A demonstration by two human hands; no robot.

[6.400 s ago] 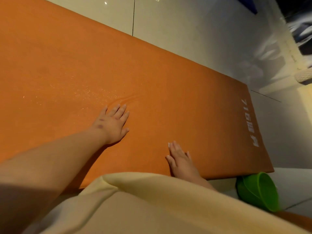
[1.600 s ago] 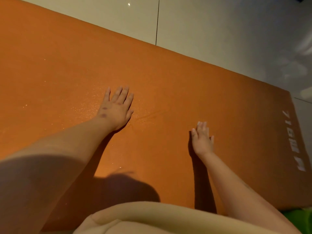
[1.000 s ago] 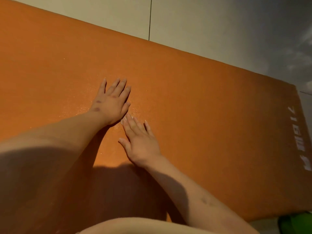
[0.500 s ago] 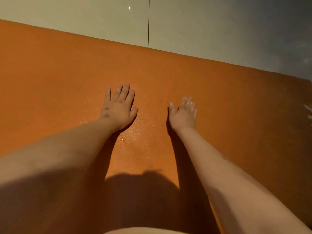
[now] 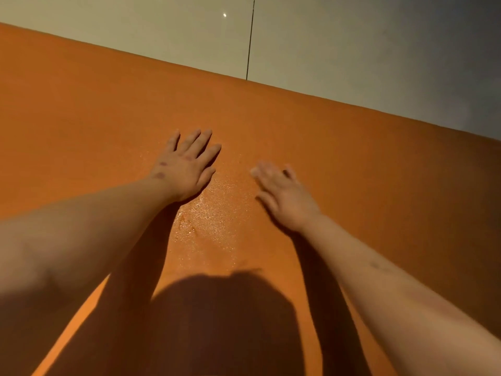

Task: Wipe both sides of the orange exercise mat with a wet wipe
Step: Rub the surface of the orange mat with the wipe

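Orange exercise mat point(image 5: 95, 118) lies flat on the floor and fills most of the view, its far edge slanting from upper left down to the right. On it, the left hand's fingers point(image 5: 195, 142) are straight and a little spread, pressed flat to the mat, the thumb out toward the right. The left hand point(image 5: 184, 172) lies palm down, with a few dark marks on its back near the wrist. The right hand's fingers point(image 5: 267, 172) are also stretched out and lie close together, pointing up and to the left. They are smeared by blur, so I cannot tell whether they touch the mat or sit just above it. The right hand point(image 5: 287, 202) is palm down too, near the left hand but apart from it, and whatever is under the palm is hidden. Between the two hands a wet patch point(image 5: 214, 213) glistens on the mat. Both bare forearms reach in from the lower corners. A dark shadow point(image 5: 225, 321) of the person falls across the near part of the mat between the arms. Beyond the far edge is the pale tiled floor point(image 5: 135, 28), with a dark grout line point(image 5: 250, 36) running up from the mat's edge and a small bright glint point(image 5: 224, 15) beside it.
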